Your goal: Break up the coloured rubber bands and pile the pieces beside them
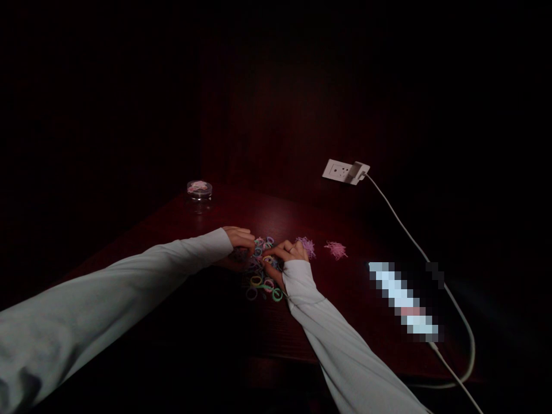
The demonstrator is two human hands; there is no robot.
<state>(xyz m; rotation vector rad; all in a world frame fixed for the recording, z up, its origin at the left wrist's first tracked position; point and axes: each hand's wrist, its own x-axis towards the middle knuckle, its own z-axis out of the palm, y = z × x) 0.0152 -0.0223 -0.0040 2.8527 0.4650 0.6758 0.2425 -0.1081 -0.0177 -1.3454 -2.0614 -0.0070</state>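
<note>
A loose heap of small coloured hair ties (pixel 256 280), in yellow, pink, green, blue and purple, lies on the dark red table. My left hand (pixel 240 240) is at the heap's left side, fingers bent down and thumb in shadow below. From the right, my right hand (pixel 288 256) reaches over the heap, its index finger and thumb drawn together near the left fingertips. Whatever sits between the fingers of either hand is too small and dark to make out. Just beyond my right hand is a pile of thin purple bands (pixel 307 246), with a pink pile (pixel 336 249) farther right.
A clear round jar (pixel 199 191) with a pink-patterned top stands at the back left. On the right lies a pixelated bright screen (pixel 403 299) with a white cable (pixel 463 328). A charger (pixel 359 172) sits in the wall socket (pixel 338 170). The surroundings are very dark.
</note>
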